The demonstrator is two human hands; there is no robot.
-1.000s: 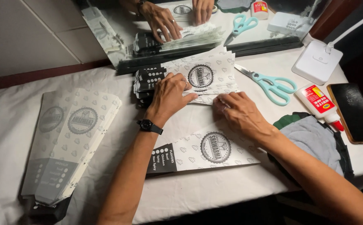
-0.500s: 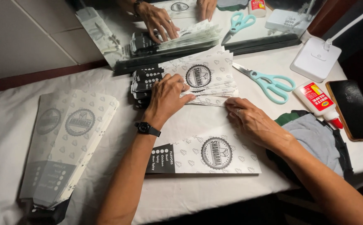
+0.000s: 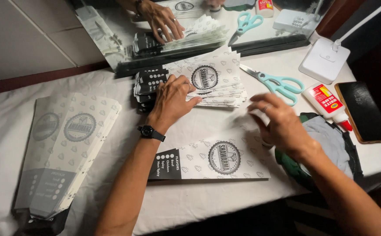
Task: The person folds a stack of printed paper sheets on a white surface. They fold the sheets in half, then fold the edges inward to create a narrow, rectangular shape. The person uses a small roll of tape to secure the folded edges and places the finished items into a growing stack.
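- Under our left hand [image 3: 172, 99] lies the stack of printed paper sleeves [image 3: 212, 81]; our palm rests flat on its near edge, fingers [image 3: 189, 89] held together and laid onto the top sheet, pinching nothing that we can see.
- Just below both hands a single flat sleeve [image 3: 219, 158] lies on the white-covered table [image 3: 111, 144], its dark panel toward our left forearm, apart from the left fingers.
- Our right hand [image 3: 280, 124] hovers over the upper right corner of that sleeve; it is blurred, the fingers loosely curled, and we cannot tell whether they touch the paper.
- Just beyond the right fingers lie teal scissors [image 3: 278, 84], and further right a glue bottle [image 3: 328, 106] and a dark phone [image 3: 363, 111].
- Well off to the left of our left hand sits a second pile of folded sleeves [image 3: 63, 148].
- Past the stack a mirror [image 3: 111, 35] leans, repeating the left hand.
- A black watch [image 3: 150, 132] rings our left wrist.
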